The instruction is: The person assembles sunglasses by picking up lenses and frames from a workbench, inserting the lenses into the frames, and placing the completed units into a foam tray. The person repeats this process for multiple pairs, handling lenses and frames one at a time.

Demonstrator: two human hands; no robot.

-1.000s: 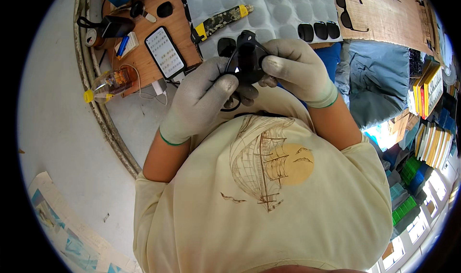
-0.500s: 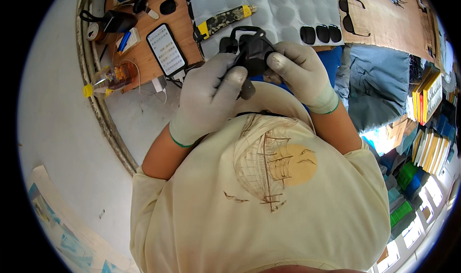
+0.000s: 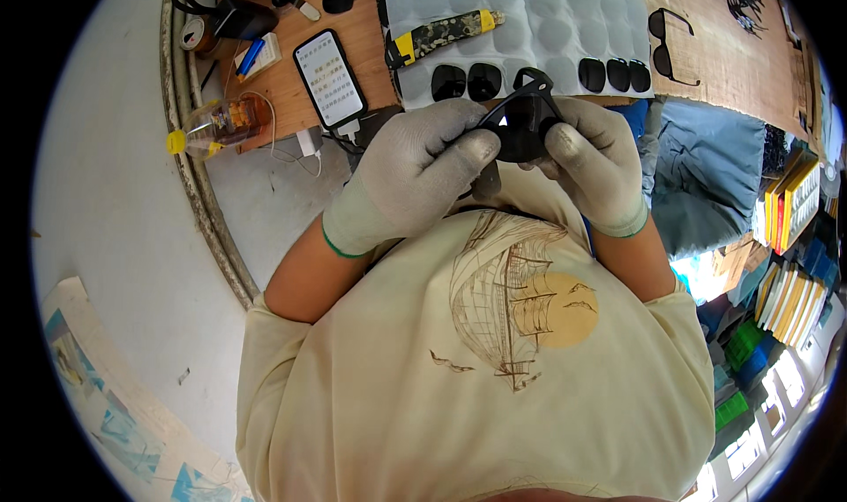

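Note:
Both hands wear pale grey work gloves with green cuffs. My left hand [image 3: 422,171] grips one side of a pair of black sunglasses [image 3: 520,136], thumb pressed on it. Around the other side are closed the fingers of my right hand [image 3: 595,162], its thumb beside a lens. The sunglasses are tilted just in front of my chest, at the near edge of a grey dimpled pad [image 3: 529,26]. A dark piece shows below my left fingers; I cannot tell what it is. Behind my hands, loose dark lenses [image 3: 483,82] lie on the pad.
On the pad lie a camouflage-and-yellow tool [image 3: 448,36] and three dark lenses [image 3: 618,75] at right. Another pair of sunglasses [image 3: 668,48] rests on cardboard. A phone [image 3: 330,78], a clear bottle [image 3: 221,127] and a black box [image 3: 240,17] are at left.
The sunglasses have turned and come slightly lower between my hands, so a lens now faces up. Two loose lenses behind them show more fully. The whole view has shifted a little.

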